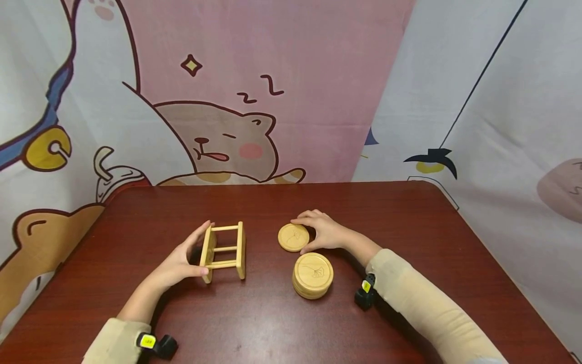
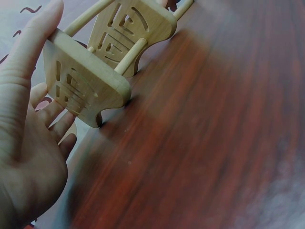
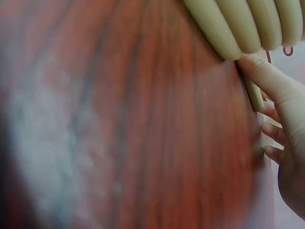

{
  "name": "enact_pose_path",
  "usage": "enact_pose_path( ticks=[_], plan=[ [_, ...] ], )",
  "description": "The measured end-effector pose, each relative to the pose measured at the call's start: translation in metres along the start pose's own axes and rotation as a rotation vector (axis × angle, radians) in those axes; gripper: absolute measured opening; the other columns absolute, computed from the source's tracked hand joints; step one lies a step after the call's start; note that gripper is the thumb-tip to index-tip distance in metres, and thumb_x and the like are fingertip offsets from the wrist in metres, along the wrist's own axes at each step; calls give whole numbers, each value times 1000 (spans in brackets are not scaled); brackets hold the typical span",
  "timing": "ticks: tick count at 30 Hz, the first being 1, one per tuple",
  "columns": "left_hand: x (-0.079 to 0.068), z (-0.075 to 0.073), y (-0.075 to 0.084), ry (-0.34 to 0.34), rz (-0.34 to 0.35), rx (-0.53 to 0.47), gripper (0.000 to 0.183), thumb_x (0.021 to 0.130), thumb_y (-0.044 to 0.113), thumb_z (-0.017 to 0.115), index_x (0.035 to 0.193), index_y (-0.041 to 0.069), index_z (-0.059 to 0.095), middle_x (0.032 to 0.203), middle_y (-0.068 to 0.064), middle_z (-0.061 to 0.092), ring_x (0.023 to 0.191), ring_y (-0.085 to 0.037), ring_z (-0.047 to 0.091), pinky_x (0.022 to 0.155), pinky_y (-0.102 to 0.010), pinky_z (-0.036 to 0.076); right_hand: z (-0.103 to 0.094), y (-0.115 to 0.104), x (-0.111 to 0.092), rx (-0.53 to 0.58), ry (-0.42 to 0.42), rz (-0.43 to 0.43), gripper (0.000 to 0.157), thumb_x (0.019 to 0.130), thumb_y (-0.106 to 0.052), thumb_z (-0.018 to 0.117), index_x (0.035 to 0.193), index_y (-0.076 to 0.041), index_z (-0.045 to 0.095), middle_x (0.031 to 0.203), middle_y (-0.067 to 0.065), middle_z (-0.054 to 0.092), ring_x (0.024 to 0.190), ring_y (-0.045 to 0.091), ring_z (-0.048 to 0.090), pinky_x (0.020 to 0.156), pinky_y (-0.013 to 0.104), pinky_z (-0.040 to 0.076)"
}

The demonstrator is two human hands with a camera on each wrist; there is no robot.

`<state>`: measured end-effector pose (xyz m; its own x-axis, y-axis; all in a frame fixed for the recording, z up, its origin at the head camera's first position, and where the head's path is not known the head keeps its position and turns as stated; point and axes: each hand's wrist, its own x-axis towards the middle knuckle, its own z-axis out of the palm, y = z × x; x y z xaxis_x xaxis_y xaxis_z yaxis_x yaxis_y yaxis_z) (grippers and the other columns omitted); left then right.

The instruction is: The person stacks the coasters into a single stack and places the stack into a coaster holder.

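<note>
A beige cloth sleeve (image 1: 113,338), a small black camera (image 1: 165,347) at its cuff, leads to the left hand (image 1: 182,263). Its thumb and fingers are clamped on the left panel of a rack (image 1: 241,250), thumb at the near end, fingertips at the far end. The rack is smooth pale wood: two flat panels, pierced with slots and scalloped along one edge, joined by round rods. To its right a strip of glossy red-brown table (image 1: 263,288), streaked with dark grain, leaves open room.

Next comes a thin round coaster (image 1: 292,237), pale wood with a finely engraved drawing, just beyond a stack (image 1: 312,275) of similar discs with rounded edges. A fan-shaped figure marks the stack's top. The right hand (image 1: 329,233) reaches in from the right, its thumb and fingers curled round the coaster's edge, thumb between coaster and stack; whether the coaster is lifted, I cannot tell. Past the right sleeve (image 1: 423,303), tabletop runs to a straight, slanting edge beside printed cloth (image 1: 514,167).
</note>
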<state>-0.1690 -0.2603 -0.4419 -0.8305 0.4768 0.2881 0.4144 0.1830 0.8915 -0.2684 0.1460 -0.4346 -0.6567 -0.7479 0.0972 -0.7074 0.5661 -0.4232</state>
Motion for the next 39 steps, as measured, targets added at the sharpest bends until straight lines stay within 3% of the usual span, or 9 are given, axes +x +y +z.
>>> enact_pose_path(
  ticks=[7,17,27,35,39],
  plan=[
    [1,-1,2,-1,-1,0,105,68,2,79,154,18,20,151,-29,22,129,-39,34,102,-21,26,4,3,2,17,13,4,87,67,-53,82,140,-16,51,132,2,49,118,20,40,99,46,29],
    [0,-1,0,5,-3,5,105,68,2,79,154,19,20,150,-28,23,128,-40,34,101,-20,26,7,3,2,48,45,-18,85,67,-51,83,138,-14,53,129,2,50,117,21,41,98,47,29],
    [0,-1,0,1,-6,-5,104,69,4,79,154,17,19,150,-27,24,129,-33,36,100,-19,27,13,5,-3,94,90,-31,84,70,-52,80,138,-12,53,130,1,50,118,20,40,99,47,28],
    [0,-1,1,-5,-6,-6,105,69,3,79,153,7,17,149,-28,26,127,-40,35,101,-21,28,16,6,-6,87,144,-54,81,70,-46,83,136,-8,55,127,3,52,116,22,43,97,47,31],
    [0,0,1,-6,-4,-13,104,70,4,79,154,10,17,149,-29,24,127,-39,35,102,-22,27,18,7,-7,92,172,-63,81,70,-46,83,136,-7,55,126,3,52,116,21,43,98,46,32]
  ],
)
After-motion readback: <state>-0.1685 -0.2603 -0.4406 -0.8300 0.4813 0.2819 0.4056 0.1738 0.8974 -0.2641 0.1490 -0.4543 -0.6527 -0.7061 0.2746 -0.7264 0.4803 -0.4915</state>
